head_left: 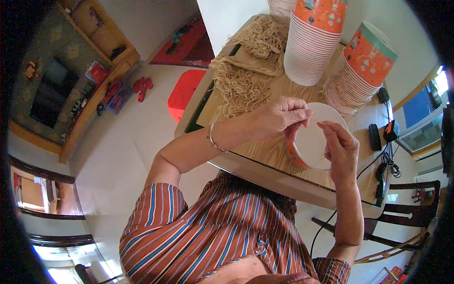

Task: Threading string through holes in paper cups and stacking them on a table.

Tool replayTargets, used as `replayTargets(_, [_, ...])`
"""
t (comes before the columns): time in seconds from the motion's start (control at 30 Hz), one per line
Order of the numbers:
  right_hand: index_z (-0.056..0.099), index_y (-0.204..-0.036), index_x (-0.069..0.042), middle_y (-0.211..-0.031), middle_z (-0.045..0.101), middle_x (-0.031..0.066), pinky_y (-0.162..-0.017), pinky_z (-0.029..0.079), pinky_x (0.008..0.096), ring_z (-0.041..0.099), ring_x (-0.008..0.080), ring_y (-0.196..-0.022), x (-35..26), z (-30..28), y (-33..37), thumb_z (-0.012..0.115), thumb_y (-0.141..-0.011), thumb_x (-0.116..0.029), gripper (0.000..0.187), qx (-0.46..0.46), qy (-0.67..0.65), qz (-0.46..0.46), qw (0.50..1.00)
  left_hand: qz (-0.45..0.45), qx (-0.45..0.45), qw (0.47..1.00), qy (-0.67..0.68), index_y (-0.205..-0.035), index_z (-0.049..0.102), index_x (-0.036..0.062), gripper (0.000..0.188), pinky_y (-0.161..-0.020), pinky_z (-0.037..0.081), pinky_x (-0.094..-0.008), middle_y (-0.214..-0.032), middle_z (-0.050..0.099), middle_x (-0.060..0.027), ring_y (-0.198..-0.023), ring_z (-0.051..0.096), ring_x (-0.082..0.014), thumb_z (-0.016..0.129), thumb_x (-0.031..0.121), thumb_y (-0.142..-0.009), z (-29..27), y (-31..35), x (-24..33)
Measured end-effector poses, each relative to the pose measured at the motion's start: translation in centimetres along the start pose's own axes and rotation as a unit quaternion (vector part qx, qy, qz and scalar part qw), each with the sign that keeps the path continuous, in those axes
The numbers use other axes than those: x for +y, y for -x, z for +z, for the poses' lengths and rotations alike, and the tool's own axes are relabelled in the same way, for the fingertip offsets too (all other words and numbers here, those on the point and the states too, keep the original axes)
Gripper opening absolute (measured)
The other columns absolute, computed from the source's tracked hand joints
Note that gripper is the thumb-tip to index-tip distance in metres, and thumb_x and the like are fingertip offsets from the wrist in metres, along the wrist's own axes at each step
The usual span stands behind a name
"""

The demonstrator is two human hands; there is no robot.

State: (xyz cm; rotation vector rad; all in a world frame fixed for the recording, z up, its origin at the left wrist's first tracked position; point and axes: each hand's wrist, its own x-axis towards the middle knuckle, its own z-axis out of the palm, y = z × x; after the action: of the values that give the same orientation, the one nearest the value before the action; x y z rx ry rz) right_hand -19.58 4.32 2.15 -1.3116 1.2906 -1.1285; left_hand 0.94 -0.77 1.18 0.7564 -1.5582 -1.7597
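My left hand (pixel 292 112) and my right hand (pixel 341 144) are both closed in a pinch, with a thin pale string (pixel 315 120) stretched between their fingertips. Just beneath them is an orange printed paper bucket (pixel 297 154), its round white face (pixel 314 137) turned up toward me. Part of the bucket is hidden behind my hands. Left of it on the table lie heaps of beige string (pixel 243 92), with another tangled pile (pixel 265 38) farther back. A tall stack of paper buckets (pixel 312 42) rises beyond my hands.
A second, leaning bucket stack (pixel 362 71) stands on the wooden table (pixel 265 149) at the far right. Black adapters (pixel 374 137) and coiled cables (pixel 390 161) lie at its right edge. A red stool (pixel 187 92) stands left of the table, a dark wooden chair (pixel 409 213) to the right.
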Motion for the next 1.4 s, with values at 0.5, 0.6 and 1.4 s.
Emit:
replayTargets(0.5, [0.049, -0.114, -0.004, -0.082, 0.063, 0.0056, -0.047, 0.047, 0.0242, 0.056, 0.0097, -0.061, 0.0, 2.2, -2.2, 0.064, -0.088, -0.005, 0.030, -0.107, -0.019, -0.002, 0.994, 0.047, 0.071, 0.937, -0.337, -0.089, 0.062, -0.0024, 0.022, -0.060, 0.045, -0.0377, -0.071, 0.061, -0.0186, -0.062, 0.059, -0.0211, 0.059, 0.019, -0.089, 0.4, -0.4, 2.3])
replayTargets(0.6, [0.052, -0.100, -0.003, -0.078, 0.062, 0.0050, -0.049, 0.048, 0.0237, 0.057, 0.0092, -0.062, 0.0, 2.4, -2.2, 0.063, -0.088, -0.005, 0.017, -0.097, 0.016, 0.009, 0.995, 0.064, 0.055, 0.936, -0.341, -0.089, 0.063, -0.0021, 0.021, -0.061, 0.046, -0.0365, -0.071, 0.062, -0.0164, -0.062, 0.059, -0.0208, 0.059, 0.019, -0.089, -0.5, -0.5, 1.4])
replayTargets(1.4, [0.056, -0.094, -0.004, -0.066, 0.057, 0.0042, -0.052, 0.045, 0.0279, 0.053, 0.0099, -0.058, 1.1, 1.4, -2.0, 0.054, -0.095, -0.015, 0.010, -0.092, 0.165, -0.067, 0.980, -0.048, -0.035, 0.992, -0.114, -0.084, 0.065, 0.0006, 0.011, -0.060, 0.047, -0.0219, -0.073, 0.064, -0.0009, -0.066, 0.058, -0.0066, 0.068, 0.012, -0.085, -2.5, -1.5, 0.6])
